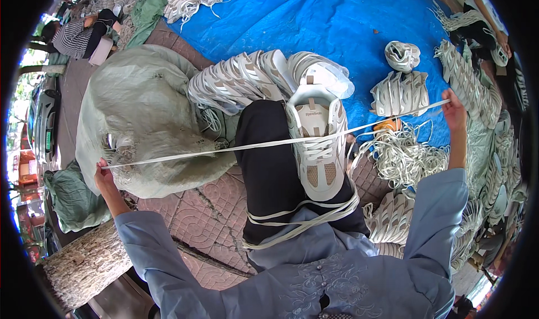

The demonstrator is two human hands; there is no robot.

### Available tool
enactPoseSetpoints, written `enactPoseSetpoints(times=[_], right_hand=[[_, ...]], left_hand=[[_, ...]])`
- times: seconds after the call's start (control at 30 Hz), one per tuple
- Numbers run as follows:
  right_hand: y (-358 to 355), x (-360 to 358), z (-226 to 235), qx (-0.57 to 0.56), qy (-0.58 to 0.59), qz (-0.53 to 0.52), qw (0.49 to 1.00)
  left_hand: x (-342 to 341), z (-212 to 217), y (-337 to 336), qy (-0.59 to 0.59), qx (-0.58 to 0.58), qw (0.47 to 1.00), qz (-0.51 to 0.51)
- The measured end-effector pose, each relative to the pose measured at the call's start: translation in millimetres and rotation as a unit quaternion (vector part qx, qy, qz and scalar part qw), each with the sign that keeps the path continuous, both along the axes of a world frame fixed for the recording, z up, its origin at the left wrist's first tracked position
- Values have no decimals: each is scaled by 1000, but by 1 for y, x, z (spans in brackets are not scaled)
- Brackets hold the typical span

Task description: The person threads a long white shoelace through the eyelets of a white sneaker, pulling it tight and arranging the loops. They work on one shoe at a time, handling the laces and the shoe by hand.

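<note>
- White lace point(224, 149) runs taut through a pale sneaker point(318, 150) resting on the person's lap.
- Left hand point(104, 176) and right hand point(453, 110) each pinch a lace end, fingers closed, arms spread wide.
- Lacing step underway; next, evening both ends likely needs equal pull.

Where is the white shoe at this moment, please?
In the head view the white shoe lies near the middle, on the person's dark-trousered knee, its lace stretched between the left hand and right hand.
</note>
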State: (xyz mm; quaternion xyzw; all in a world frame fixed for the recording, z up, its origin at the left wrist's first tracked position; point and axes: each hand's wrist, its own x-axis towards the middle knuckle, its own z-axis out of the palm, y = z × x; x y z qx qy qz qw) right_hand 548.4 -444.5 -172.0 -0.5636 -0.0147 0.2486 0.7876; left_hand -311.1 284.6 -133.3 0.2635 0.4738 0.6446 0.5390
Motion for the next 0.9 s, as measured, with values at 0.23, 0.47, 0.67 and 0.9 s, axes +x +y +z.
enactPoseSetpoints(times=[0.23,0.47,0.67,0.9], right_hand=[[-117,121,19,146,-25,54,988],[-246,196,62,-61,-87,-89,990],[-112,100,58,-304,-310,-77,897],[164,-197,37,-124,-208,333,911]], left_hand=[[-32,22,-23,128,-50,989,57],[25,32,-45,319,-69,945,-33],[273,22,-185,196,132,871,-430],[432,12,-363,442,342,701,-443]])
